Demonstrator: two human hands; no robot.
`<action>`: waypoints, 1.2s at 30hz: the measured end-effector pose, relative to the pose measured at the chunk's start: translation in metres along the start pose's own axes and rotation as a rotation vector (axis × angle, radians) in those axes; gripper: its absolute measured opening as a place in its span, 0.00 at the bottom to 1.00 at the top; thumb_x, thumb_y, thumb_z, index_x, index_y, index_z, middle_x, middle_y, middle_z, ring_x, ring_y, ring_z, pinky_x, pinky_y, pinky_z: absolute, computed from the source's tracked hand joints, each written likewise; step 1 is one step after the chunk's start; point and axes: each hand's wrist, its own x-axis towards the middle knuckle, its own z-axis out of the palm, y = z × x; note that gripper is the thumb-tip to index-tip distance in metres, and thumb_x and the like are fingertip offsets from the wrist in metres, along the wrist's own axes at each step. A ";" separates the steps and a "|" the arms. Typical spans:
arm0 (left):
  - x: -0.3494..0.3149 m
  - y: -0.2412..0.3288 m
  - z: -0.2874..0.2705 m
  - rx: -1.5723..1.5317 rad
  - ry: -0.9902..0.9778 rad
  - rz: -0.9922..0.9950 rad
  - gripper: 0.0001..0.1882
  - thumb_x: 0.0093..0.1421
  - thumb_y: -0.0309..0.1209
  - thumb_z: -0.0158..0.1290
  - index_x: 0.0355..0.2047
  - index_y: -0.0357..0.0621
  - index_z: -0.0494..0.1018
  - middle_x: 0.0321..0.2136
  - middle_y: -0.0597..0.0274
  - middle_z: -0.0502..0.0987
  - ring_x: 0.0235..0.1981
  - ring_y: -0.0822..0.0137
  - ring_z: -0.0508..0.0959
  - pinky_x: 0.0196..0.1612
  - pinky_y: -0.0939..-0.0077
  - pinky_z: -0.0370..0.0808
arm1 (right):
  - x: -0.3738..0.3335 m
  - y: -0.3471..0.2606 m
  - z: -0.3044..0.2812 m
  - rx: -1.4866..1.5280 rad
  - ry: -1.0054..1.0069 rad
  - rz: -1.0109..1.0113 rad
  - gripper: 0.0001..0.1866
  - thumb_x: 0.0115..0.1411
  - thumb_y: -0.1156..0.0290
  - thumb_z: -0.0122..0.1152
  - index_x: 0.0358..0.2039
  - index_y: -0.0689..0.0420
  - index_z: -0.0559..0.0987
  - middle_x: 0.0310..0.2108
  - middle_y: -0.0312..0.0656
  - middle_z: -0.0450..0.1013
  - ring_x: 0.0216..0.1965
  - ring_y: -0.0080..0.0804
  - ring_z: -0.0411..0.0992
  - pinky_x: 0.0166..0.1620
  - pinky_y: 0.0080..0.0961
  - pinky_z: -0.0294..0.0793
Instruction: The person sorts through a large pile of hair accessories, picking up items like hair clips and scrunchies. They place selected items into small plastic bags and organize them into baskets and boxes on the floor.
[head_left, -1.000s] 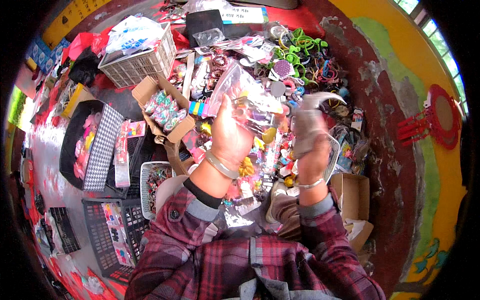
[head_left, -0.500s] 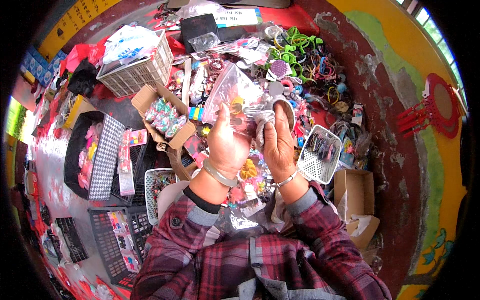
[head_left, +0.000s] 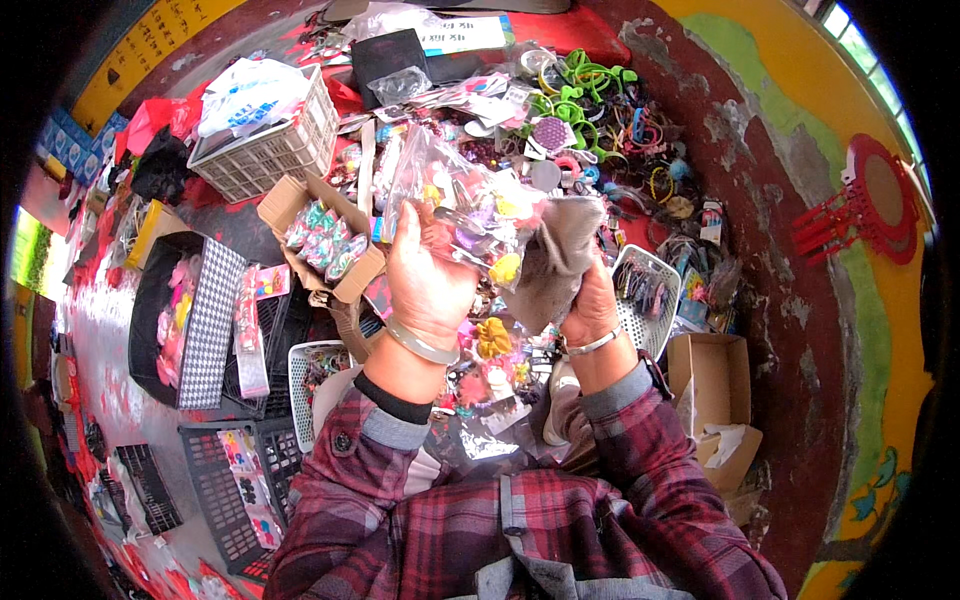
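A clear plastic bag (head_left: pixel 472 205) of small hair clips with yellow, pink and red ornaments lies in my left hand (head_left: pixel 428 285). The thumb of that hand stands up along the bag's left side, and the bag hides most of the other fingers. My right hand (head_left: pixel 592 305) grips a grey-brown cloth (head_left: pixel 548 262), which spreads over the bag's right side and seems to touch it. Below both hands, a mustard-yellow scrunchie (head_left: pixel 493 338) lies among packaged hair ornaments.
An open cardboard box (head_left: pixel 372 270) of wrapped packets stands to the left, before a beige plastic crate (head_left: pixel 265 150). At the right are a white basket (head_left: pixel 668 325) of small items and an open carton (head_left: pixel 725 375). Green headbands (head_left: pixel 590 80) lie heaped farther off.
The cloth, bunched in my right hand before, has opened out beside the bag. My right hand has moved a little right and down, and my left hand slightly left with the bag tilted up.
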 end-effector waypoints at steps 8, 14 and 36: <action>-0.004 -0.026 -0.022 0.056 -0.037 -0.103 0.23 0.65 0.43 0.33 0.53 0.42 0.62 0.49 0.51 0.69 0.51 0.54 0.67 0.56 0.57 0.60 | -0.002 0.019 0.009 -0.240 0.081 -0.103 0.20 0.50 0.71 0.64 0.44 0.56 0.71 0.38 0.34 0.71 0.38 0.24 0.70 0.42 0.23 0.70; -0.004 -0.020 -0.012 0.000 -0.081 -0.117 0.21 0.64 0.41 0.36 0.49 0.40 0.65 0.46 0.54 0.71 0.49 0.57 0.69 0.55 0.59 0.62 | -0.004 0.012 0.012 -0.262 0.050 -0.093 0.15 0.50 0.73 0.64 0.39 0.57 0.75 0.34 0.33 0.73 0.34 0.23 0.71 0.39 0.21 0.71; 0.004 0.008 -0.019 0.076 -0.030 -0.138 0.21 0.66 0.39 0.30 0.50 0.38 0.63 0.46 0.51 0.71 0.48 0.55 0.70 0.54 0.56 0.63 | -0.004 0.015 -0.003 -0.444 0.094 -0.189 0.08 0.56 0.73 0.56 0.37 0.56 0.75 0.33 0.33 0.73 0.33 0.22 0.71 0.39 0.20 0.70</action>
